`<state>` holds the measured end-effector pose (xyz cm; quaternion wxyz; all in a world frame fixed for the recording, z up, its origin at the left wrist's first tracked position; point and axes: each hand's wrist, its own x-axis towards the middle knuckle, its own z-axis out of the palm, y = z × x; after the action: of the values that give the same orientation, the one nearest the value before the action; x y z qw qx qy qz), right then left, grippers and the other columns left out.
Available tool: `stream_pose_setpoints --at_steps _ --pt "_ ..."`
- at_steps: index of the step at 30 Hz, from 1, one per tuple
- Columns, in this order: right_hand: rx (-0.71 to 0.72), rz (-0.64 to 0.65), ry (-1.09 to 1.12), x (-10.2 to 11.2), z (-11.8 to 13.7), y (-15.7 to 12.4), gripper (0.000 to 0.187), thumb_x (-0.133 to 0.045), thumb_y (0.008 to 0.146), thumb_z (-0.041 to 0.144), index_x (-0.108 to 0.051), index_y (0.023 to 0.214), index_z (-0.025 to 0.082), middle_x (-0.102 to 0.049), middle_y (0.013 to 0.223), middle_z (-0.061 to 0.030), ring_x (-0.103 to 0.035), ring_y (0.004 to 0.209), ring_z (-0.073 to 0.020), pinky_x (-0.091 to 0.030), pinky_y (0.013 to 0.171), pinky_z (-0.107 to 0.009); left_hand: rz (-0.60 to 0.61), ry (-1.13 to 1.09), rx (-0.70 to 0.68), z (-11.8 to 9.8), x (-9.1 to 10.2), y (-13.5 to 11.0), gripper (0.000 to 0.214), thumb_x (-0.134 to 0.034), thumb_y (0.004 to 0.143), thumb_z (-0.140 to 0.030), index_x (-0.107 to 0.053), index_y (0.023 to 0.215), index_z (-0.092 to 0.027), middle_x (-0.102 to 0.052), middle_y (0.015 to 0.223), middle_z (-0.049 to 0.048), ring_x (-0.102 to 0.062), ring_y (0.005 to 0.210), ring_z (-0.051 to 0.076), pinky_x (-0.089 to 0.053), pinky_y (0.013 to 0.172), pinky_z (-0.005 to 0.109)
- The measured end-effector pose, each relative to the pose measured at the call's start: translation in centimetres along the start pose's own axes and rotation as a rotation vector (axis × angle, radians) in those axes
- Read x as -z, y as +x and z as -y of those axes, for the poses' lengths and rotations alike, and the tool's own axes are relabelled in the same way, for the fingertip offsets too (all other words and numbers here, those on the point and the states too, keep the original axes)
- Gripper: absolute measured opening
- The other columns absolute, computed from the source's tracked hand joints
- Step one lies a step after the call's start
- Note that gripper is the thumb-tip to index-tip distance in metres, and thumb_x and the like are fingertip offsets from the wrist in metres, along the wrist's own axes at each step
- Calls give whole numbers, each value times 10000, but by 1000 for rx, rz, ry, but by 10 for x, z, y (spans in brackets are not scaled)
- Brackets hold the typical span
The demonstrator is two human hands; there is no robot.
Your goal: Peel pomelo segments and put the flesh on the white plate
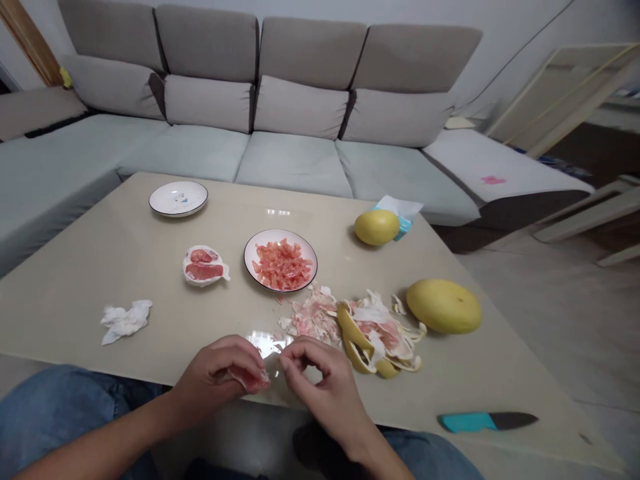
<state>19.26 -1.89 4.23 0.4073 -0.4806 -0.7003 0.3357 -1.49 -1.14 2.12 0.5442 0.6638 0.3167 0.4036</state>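
My left hand (220, 373) is closed around a pink pomelo segment (254, 381), with part of its flesh showing past the fingers. Close beside it, my right hand (320, 373) has thumb and forefinger pinched together; whatever may be between the tips is too small to make out. Beyond my hands stands a dark-rimmed white plate (249, 267) heaped with pink pomelo pieces (283, 265). Left of that plate lies a partly peeled pomelo chunk (204, 267) with red flesh and white pith. Torn membrane scraps (313, 317) and thick yellow peel (357, 343) are piled to the right of my hands.
A teal-handled knife (487, 421) lies near the front right edge. Two whole pomelos (443, 306) rest on the right side, one against a tissue pack (404, 223). A second plate (179, 199) and crumpled tissue (126, 321) are on the left. A sofa (295, 157) stands behind the table.
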Motion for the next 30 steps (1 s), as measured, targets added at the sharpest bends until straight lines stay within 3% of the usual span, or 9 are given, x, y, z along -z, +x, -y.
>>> stream_pose_setpoints --at_steps 3,5,7,9,14,20,30 --pt "21 -49 -90 8 -8 2 187 -558 873 217 -616 698 185 -592 635 -12 -538 580 -135 -423 546 -245 -40 89 -96 0 3 0 165 -695 771 -88 -674 888 -203 -690 887 50 -651 858 162 -506 777 259" --pt "65 -63 -122 10 -13 3 153 -520 896 198 -661 956 195 -662 877 -68 -605 777 -177 -482 684 -284 -62 107 -101 1 4 0 145 -704 773 -104 -664 872 -202 -688 879 48 -650 846 158 -508 764 252" --pt "111 -34 -98 9 -13 2 269 -506 904 170 -618 1141 233 -647 1072 -82 -594 978 -201 -474 852 -333 -78 106 -72 3 5 0 147 -718 766 -117 -667 872 -205 -678 878 43 -650 839 155 -514 757 249" --pt "97 39 -25 5 -9 0 238 -559 891 180 -639 1102 253 -653 1056 -61 -588 1004 -196 -462 890 -331 -82 89 -31 6 5 -1 167 -742 746 -137 -674 881 -206 -663 889 42 -649 831 157 -523 743 253" --pt "-93 161 190 -12 3 -6 209 -749 760 245 -686 957 222 -660 895 -29 -604 807 -165 -489 721 -265 -36 56 83 11 4 -3 202 -790 697 -207 -696 876 -203 -647 874 44 -622 826 173 -507 712 259" --pt "-267 155 296 -19 3 -7 48 -703 775 215 -703 819 196 -655 785 -15 -599 678 -130 -472 618 -227 -50 -113 276 6 2 -1 229 -814 656 -286 -697 816 -172 -600 838 34 -571 771 160 -461 632 232" --pt "-438 183 477 -16 6 -5 119 -753 730 310 -738 769 199 -677 740 -18 -606 631 -127 -457 565 -216 -57 -425 418 6 -3 -2 225 -816 657 -252 -666 789 -149 -633 726 4 -584 667 134 -460 610 239"
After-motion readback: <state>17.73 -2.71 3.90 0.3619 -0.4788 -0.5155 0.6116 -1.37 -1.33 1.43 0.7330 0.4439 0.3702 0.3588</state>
